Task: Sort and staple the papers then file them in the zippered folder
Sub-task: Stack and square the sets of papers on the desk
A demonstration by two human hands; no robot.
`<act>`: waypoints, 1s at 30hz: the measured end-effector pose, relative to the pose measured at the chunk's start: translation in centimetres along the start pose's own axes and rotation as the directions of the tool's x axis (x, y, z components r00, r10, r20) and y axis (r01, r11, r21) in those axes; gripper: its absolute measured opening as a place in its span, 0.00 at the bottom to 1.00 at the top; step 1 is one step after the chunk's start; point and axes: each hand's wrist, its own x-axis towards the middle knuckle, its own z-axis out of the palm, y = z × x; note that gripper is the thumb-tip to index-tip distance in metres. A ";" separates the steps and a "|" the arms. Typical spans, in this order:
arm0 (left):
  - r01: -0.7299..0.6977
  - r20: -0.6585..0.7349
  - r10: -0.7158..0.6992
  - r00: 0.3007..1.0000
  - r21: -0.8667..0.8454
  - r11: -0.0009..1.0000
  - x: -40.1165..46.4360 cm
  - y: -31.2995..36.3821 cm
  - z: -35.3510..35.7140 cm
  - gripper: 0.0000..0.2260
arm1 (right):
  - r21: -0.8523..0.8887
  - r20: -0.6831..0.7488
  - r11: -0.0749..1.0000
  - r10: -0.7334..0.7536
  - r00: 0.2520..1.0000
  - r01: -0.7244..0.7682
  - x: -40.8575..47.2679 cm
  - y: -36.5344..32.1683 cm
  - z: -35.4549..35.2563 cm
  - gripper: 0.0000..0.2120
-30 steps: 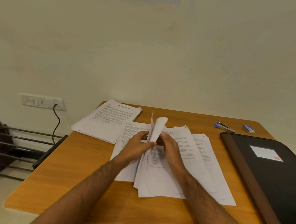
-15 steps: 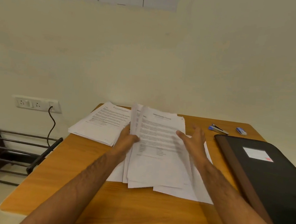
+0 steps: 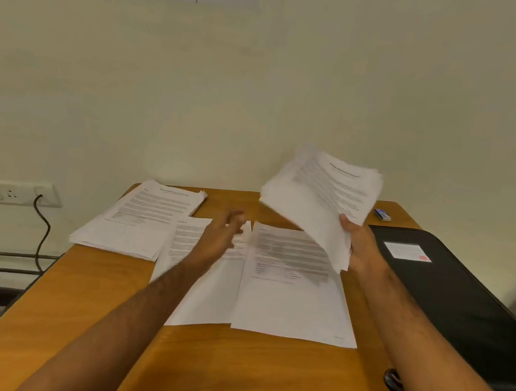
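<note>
Pale cream wall backs a wooden surface (image 3: 88, 311). The right hand (image 3: 360, 247) grips a lifted sheaf of printed papers (image 3: 322, 198) by its near corner, raised above the surface, long axis slanting up and away to the right, printed face toward the camera. The left hand (image 3: 220, 234) hovers blurred, fingers loosely spread, holding nothing, over two loose sheets (image 3: 286, 280) lying lengthwise. A separate stack (image 3: 144, 219) lies at the far left. The black zippered folder (image 3: 448, 295) lies at the right.

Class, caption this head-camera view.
Right hand lifts a sheaf of papers over loose sheets on the desk.
</note>
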 end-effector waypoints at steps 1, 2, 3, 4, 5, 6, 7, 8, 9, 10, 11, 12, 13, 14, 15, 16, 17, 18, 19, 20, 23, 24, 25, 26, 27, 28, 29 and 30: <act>0.018 0.043 -0.026 0.999 0.169 0.986 -0.1 -1.0 0.2 0.17 | 0.030 -0.066 1.000 0.008 0.998 -0.006 0.3 -0.1 -1.0 0.13; 0.045 0.076 -0.069 0.995 0.280 0.959 0.1 -2.0 0.5 0.21 | 0.056 -0.117 0.998 0.016 0.993 -0.009 0.5 -0.1 -1.7 0.12; 0.067 0.086 -0.102 0.991 0.340 0.938 0.3 -2.5 0.9 0.25 | 0.087 -0.145 0.996 0.019 0.989 -0.007 0.6 -0.1 -2.4 0.12; 0.080 0.075 -0.118 0.990 0.389 0.918 0.6 -2.9 1.2 0.29 | 0.128 -0.160 0.992 0.023 0.987 -0.003 0.7 0.1 -2.9 0.13; 0.070 0.067 -0.110 0.992 0.440 0.895 1.0 -3.1 1.7 0.32 | 0.166 -0.169 0.986 0.030 0.985 -0.001 0.8 0.3 -3.2 0.14; 0.064 0.055 -0.104 0.993 0.491 0.869 1.3 -3.2 1.9 0.36 | 0.195 -0.170 0.981 0.031 0.985 0.003 0.8 0.5 -3.4 0.16; 0.057 0.046 -0.097 0.994 0.534 0.843 1.6 -3.3 2.2 0.39 | 0.217 -0.161 0.976 0.028 0.987 0.007 0.8 0.7 -3.5 0.17; 0.054 0.041 -0.093 0.995 0.570 0.820 1.9 -3.3 2.6 0.41 | 0.233 -0.147 0.972 0.024 0.989 0.011 0.8 0.8 -3.6 0.17; 0.054 0.034 -0.091 0.995 0.590 0.806 2.1 -3.4 2.8 0.42 | 0.239 -0.128 0.971 0.022 0.992 0.009 0.8 0.8 -3.7 0.17; 0.056 0.029 -0.091 0.995 0.592 0.804 2.2 -3.5 3.0 0.42 | 0.242 -0.111 0.970 0.021 0.994 0.007 0.8 0.9 -3.7 0.18; 0.060 0.024 -0.091 0.996 0.580 0.813 2.3 -3.6 3.1 0.42 | 0.232 -0.094 0.973 0.016 0.995 0.007 0.8 0.9 -3.7 0.19; 0.072 0.017 -0.098 0.995 0.556 0.828 2.4 -3.7 3.1 0.41 | 0.224 -0.084 0.975 0.009 0.996 0.010 0.8 0.9 -3.7 0.19; 0.082 0.014 -0.105 0.994 0.533 0.842 2.4 -3.8 3.2 0.40 | 0.217 -0.078 0.976 0.005 0.997 0.012 0.8 1.0 -3.7 0.19; 0.086 0.012 -0.107 0.994 0.514 0.854 2.4 -3.8 3.2 0.38 | 0.207 -0.079 0.978 0.000 0.997 0.016 0.8 1.0 -3.7 0.19; 0.083 0.014 -0.103 0.995 0.495 0.865 2.4 -3.8 3.3 0.35 | 0.194 -0.076 0.981 -0.002 0.997 0.017 0.8 1.0 -3.8 0.19; 0.073 0.012 -0.088 0.996 0.463 0.884 2.2 -3.8 3.3 0.31 | 0.182 -0.071 0.983 -0.005 0.997 0.018 0.7 1.0 -3.7 0.19; 0.049 0.000 -0.054 0.999 0.412 0.910 2.1 -3.7 3.3 0.25 | 0.179 -0.062 0.984 -0.006 0.998 0.017 0.5 1.0 -3.7 0.18; 0.018 -0.023 -0.010 1.000 0.347 0.938 2.0 -3.7 3.3 0.18 | 0.178 -0.055 0.984 -0.006 0.998 0.016 0.3 0.9 -3.6 0.17; -0.026 -0.056 0.043 0.997 0.276 0.961 1.9 -3.9 3.1 0.12 | 0.173 -0.040 0.985 -0.009 0.999 0.016 0.2 0.9 -3.6 0.16; -0.070 -0.095 0.091 0.991 0.202 0.977 1.9 -3.9 2.9 0.09 | 0.155 -0.025 0.988 -0.018 1.000 0.022 0.1 0.8 -3.6 0.14; -0.112 -0.198 0.105 0.975 -0.025 0.993 1.7 -3.6 1.9 0.07 | 0.027 0.025 0.998 -0.057 0.998 0.056 -0.1 0.8 -3.5 0.14; -0.120 -0.219 0.095 0.971 -0.101 0.988 1.5 -3.2 1.7 0.08 | -0.017 0.043 0.997 -0.070 0.997 0.071 -0.2 1.0 -3.5 0.15; -0.140 -0.235 0.099 0.967 -0.164 0.976 1.4 -2.7 1.2 0.08 | -0.049 0.069 0.995 -0.087 0.994 0.091 -0.3 1.0 -3.1 0.16; -0.160 -0.243 0.107 0.964 -0.210 0.965 1.4 -2.2 0.9 0.09 | -0.071 0.091 0.991 -0.106 0.990 0.113 -0.4 1.0 -2.9 0.16; -0.166 -0.252 0.104 0.962 -0.238 0.957 1.3 -1.8 0.5 0.09 | -0.078 0.115 0.989 -0.119 0.986 0.128 -0.5 1.1 -2.7 0.16; -0.169 -0.267 0.098 0.959 -0.258 0.951 1.3 -1.4 -0.1 0.09 | -0.080 0.143 0.987 -0.126 0.982 0.138 -0.5 1.1 -2.3 0.16; -0.164 -0.279 0.086 0.957 -0.270 0.949 1.3 -1.2 -0.5 0.09 | -0.081 0.161 0.987 -0.126 0.979 0.140 -0.6 1.3 -2.1 0.16; -0.165 -0.288 0.081 0.954 -0.282 0.945 1.3 -1.0 -1.0 0.09 | -0.093 0.172 0.985 -0.127 0.977 0.144 -0.6 1.3 -1.8 0.16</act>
